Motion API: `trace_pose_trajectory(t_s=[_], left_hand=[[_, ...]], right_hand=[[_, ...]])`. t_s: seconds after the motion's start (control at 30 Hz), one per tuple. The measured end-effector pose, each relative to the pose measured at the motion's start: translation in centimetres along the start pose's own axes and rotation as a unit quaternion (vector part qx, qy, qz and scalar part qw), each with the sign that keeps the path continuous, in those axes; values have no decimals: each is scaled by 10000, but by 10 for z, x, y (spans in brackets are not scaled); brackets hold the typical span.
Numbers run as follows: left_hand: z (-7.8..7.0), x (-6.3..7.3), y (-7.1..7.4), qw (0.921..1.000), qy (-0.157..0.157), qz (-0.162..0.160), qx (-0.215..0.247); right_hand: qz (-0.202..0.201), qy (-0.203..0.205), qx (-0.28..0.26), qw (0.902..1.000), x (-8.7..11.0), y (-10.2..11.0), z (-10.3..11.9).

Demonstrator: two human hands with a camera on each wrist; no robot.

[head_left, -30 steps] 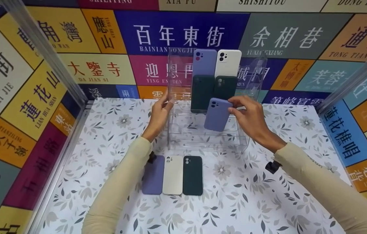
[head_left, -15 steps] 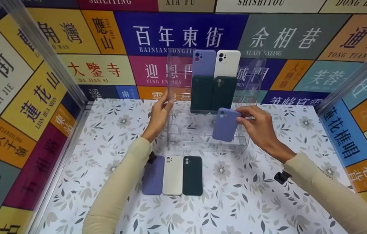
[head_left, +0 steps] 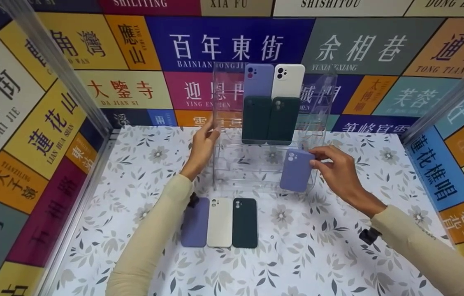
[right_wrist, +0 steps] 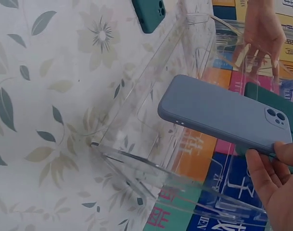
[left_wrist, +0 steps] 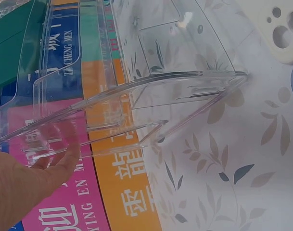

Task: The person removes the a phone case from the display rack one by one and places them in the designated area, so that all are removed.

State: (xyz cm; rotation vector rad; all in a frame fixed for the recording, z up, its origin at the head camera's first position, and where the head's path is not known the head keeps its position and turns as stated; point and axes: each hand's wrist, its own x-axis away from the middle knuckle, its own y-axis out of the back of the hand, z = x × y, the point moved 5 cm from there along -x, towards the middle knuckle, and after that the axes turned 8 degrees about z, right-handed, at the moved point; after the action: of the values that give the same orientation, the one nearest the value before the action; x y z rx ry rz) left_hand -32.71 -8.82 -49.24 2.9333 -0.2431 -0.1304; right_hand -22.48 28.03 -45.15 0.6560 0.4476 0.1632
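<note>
My right hand (head_left: 341, 170) pinches a lavender phone case (head_left: 295, 170) by its upper right edge; the case is held over the lower right of a clear acrylic display stand (head_left: 214, 166). In the right wrist view the thumb and fingers grip the lavender case near its camera cutout. My left hand (head_left: 203, 147) holds the stand's left side edge, with some fingers hidden behind it. Higher on the stand, a lavender case (head_left: 258, 84) and a white case (head_left: 288, 84) stand behind two dark green cases, left (head_left: 255, 119) and right (head_left: 284, 121).
In front of the stand, a purple case (head_left: 194, 223), a cream case (head_left: 219, 223) and a dark green case (head_left: 245, 223) lie side by side on the floral tabletop (head_left: 318, 255). Panels with colourful signs (head_left: 232, 43) enclose the back and sides.
My right hand has brought the lavender case down and to the right, from in front of the green cases to the stand's lower right. My left hand stays on the stand's edge.
</note>
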Motion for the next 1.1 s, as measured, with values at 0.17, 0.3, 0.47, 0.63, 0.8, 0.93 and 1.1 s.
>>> trace_pose_trajectory(t_s=[0.17,0.3,0.47,0.63,0.8,0.93,1.1], left_hand=[[0,0,0,9999,-148,39,57],[0,0,0,9997,-207,40,128],[0,-1,-1,9997,-184,47,143],[0,-1,-1,9998,-155,20,152],[0,-1,-2,9996,-171,71,213],[1,-1,-2,9995,-191,79,236],[1,-1,-2,9995,-208,40,218]], right_hand=[[-24,32,-39,10000,9,6,-5],[10,-41,-37,10000,15,6,-11],[96,-366,-148,9992,26,-1,-22],[211,-627,-459,9968,36,-11,-31],[304,-817,-857,9925,45,-23,-35],[556,-1035,-1049,9875,52,-36,-39],[902,-1443,-1341,9762,58,-51,-44]])
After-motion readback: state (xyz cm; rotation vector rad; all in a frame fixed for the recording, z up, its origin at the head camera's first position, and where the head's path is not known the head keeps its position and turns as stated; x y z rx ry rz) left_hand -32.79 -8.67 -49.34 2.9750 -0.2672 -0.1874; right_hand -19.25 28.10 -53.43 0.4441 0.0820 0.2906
